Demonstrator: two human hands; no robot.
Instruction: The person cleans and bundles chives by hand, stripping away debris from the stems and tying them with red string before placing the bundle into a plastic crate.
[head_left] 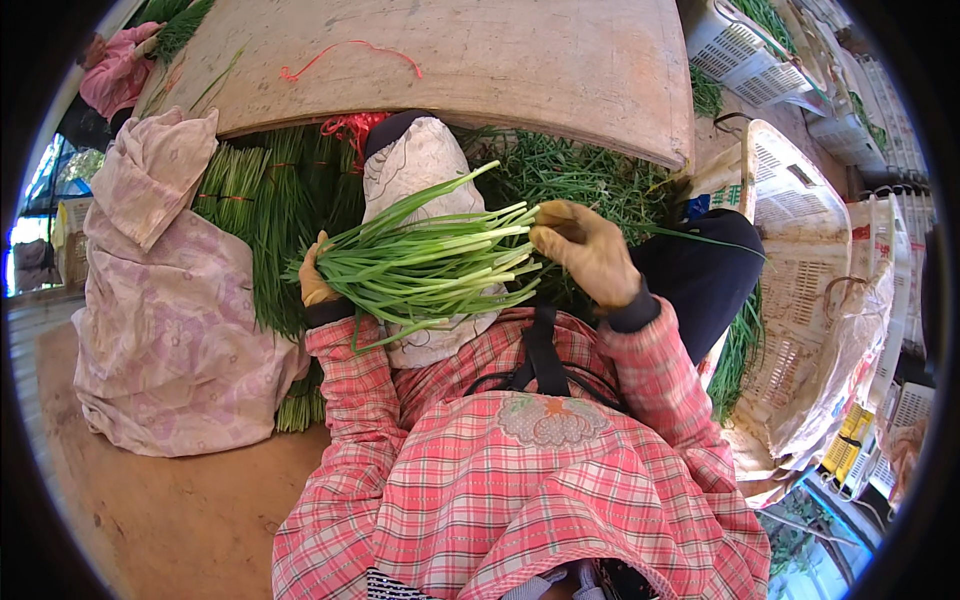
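A loose bunch of garlic chives [430,262] lies across my lap over a pale cloth [415,160], white stem ends to the right and green leaves to the left. My left hand [315,272], in a tan glove, is closed round the leafy end, its fingers partly hidden by the leaves. At the other end my right hand [590,255], gloved alike, has thumb and fingers pinched at the tips of the upper white stems. A few leaves stick out from the bunch, one stem pointing up and right.
A wooden board [450,70] bears a red tie [350,60]. Tied chive bundles [285,190] stand at left beside a patterned cloth [180,330]. Loose greens [580,180] heap under the board. White plastic crates [800,230] line the right. Another person's pink sleeve [115,75] shows far left.
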